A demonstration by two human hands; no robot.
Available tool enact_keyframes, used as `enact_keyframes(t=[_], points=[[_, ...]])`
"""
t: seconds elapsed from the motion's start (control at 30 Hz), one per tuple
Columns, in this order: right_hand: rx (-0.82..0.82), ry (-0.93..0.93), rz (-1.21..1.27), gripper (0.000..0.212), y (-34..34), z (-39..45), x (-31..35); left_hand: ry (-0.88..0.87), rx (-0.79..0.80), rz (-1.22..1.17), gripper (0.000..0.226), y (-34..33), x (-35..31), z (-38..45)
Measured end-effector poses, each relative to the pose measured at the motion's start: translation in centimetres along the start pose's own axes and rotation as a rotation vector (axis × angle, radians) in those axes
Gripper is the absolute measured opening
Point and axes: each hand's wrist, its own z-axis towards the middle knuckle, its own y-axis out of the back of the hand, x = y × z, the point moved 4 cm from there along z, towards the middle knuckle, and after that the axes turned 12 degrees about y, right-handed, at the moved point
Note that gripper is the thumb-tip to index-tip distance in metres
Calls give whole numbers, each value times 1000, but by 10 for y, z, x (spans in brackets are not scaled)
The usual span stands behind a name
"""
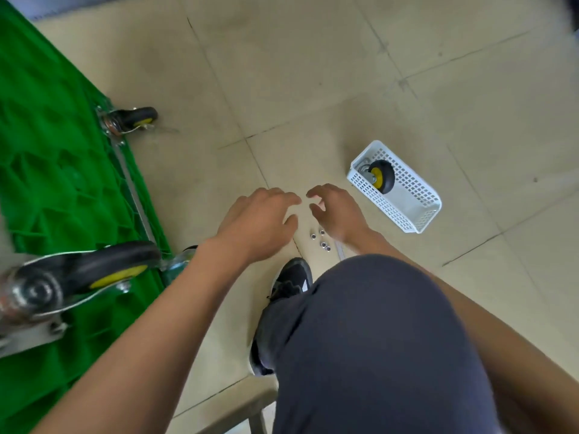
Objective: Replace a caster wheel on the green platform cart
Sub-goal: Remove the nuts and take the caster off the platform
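**Both hands above the nuts, nothing held**

I see the green platform cart (47, 170) lying upturned on the left, its ribbed underside facing me. Two caster wheels stay mounted on it: one far (133, 119), one near (91, 274), both black with yellow hub. The spare caster wheel (380, 176) lies inside the white basket (407, 205), which stands on the tiled floor (344, 73) to the right, apart from the cart.

My left hand (260, 220) and right hand (336, 211) hover side by side over the floor, fingers loosely spread, gripping nothing. Just below the right hand, a small group of metal nuts (321, 241) lies on the floor. My knee in dark trousers (376, 339) and a black shoe (289, 281) fill the lower part.
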Motion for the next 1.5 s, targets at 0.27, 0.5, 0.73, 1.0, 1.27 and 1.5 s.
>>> enact_keyframes(t=[0.27,0.5,0.73,1.0,1.27,1.5], points=[[49,248,47,23,132,20,139,-140,-286,250,42,109,20,-69],[242,430,-72,34,169,19,259,-91,-423,412,39,169,84,-137],[365,499,-105,58,110,8,326,-15,-465,390,31,172,153,-183],[474,583,-139,87,33,-8,341,61,-442,226,39,154,198,-193],[389,801,-261,88,3,-13,346,8,-435,263,39,153,210,-190],[271,885,-257,76,-12,-12,348,-13,-417,290,39,156,213,-191]])
